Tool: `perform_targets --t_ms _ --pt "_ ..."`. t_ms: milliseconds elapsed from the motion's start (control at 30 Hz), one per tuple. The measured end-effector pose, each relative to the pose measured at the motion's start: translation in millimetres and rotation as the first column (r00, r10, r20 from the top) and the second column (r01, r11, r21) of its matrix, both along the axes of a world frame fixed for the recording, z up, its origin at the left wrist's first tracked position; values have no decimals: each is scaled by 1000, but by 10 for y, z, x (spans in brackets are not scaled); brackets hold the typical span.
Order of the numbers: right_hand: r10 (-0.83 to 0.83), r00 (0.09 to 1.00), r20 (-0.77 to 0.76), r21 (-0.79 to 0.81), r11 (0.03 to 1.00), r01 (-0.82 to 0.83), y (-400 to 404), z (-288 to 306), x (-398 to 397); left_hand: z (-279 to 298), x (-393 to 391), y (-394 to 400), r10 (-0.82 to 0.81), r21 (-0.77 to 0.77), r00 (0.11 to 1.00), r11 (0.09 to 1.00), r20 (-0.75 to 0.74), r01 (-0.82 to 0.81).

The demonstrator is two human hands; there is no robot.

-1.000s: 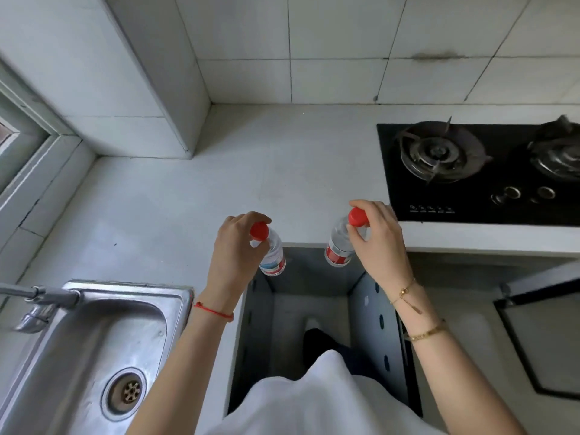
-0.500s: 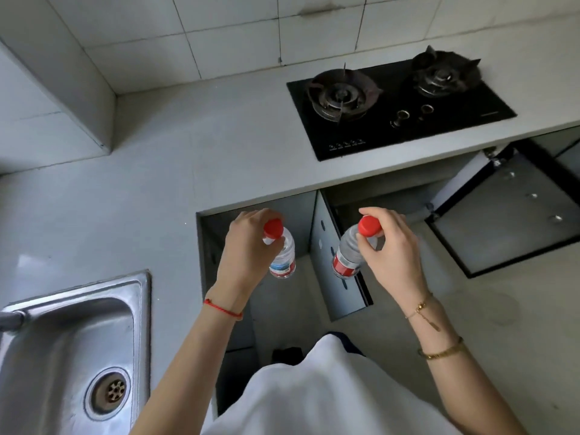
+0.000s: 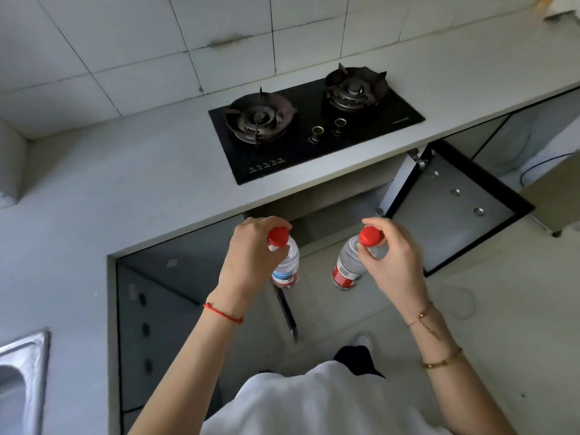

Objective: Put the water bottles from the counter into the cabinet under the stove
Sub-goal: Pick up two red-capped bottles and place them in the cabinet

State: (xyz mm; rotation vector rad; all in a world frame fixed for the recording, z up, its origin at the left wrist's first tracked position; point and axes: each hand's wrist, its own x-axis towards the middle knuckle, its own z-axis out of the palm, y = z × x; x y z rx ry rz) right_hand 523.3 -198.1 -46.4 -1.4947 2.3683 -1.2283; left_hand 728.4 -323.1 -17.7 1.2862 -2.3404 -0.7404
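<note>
My left hand (image 3: 251,255) grips the neck of a clear water bottle (image 3: 287,268) with a red cap and a blue-and-red label. My right hand (image 3: 394,262) holds a second red-capped water bottle (image 3: 346,271) by its neck; its label is red. Both bottles hang upright in the air below counter height, in front of the open cabinet (image 3: 339,202) under the black two-burner stove (image 3: 314,127). The cabinet's inside is dark and mostly hidden by the counter edge. One cabinet door (image 3: 455,208) stands swung open to the right.
The grey counter (image 3: 141,189) runs left to a steel sink (image 3: 22,378). Another door edge (image 3: 285,312) juts out just below the left bottle, beside a second open cabinet (image 3: 175,309). Tiled floor (image 3: 502,324) lies to the right, with my feet below.
The view has swung right and closer to the stove. Both hands have carried the bottles off the counter edge and now hold them before the stove cabinet.
</note>
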Motion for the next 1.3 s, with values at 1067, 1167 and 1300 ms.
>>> perform_targets --t_ms 1067,1167,1300 --pt "440 896 63 267 857 -440 -1944 -1407 -2761 -1478 -2942 -1054 409 210 912 892 -1 -400" --pt "474 878 72 284 834 -474 -2184 -1781 -2797 -1873 -2999 -1205 457 230 889 865 6 -446" --pt "511 855 88 310 802 -511 -2482 -2426 -2821 -2560 -3053 -1411 496 247 868 838 31 -487"
